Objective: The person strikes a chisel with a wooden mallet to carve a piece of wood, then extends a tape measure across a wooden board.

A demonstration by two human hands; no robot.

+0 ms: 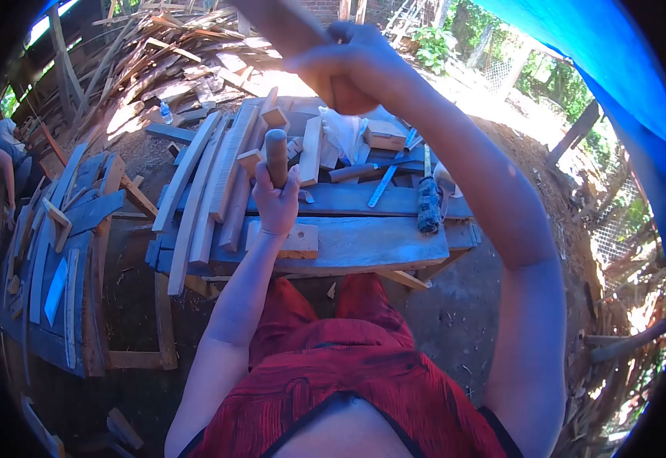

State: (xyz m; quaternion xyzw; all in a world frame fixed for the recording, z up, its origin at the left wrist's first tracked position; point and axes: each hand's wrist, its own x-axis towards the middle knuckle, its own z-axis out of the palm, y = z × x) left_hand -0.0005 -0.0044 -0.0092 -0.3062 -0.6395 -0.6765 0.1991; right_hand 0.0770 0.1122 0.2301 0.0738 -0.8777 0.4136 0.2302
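My left hand [278, 204] is closed around the round wooden handle of a chisel [276, 156], held upright over the bench. Its blade is hidden behind the hand and wrist. Just below that wrist lies a short wooden block [296, 243] with a dark spot on its top. Raised high at the top of the view, my right hand [352, 72] grips a thick piece of wood [291, 27]. That piece is blurred and cut off by the frame edge.
The workbench [379, 244] carries long wooden strips [196, 175], a ruler [382, 185], a dark-headed tool [427, 206] and a plastic bag [341, 133]. Another bench [51, 336] stands left, near a bending person [5, 156]. Scrap wood [173, 53] is piled behind; a blue tarp [615, 46] hangs right.
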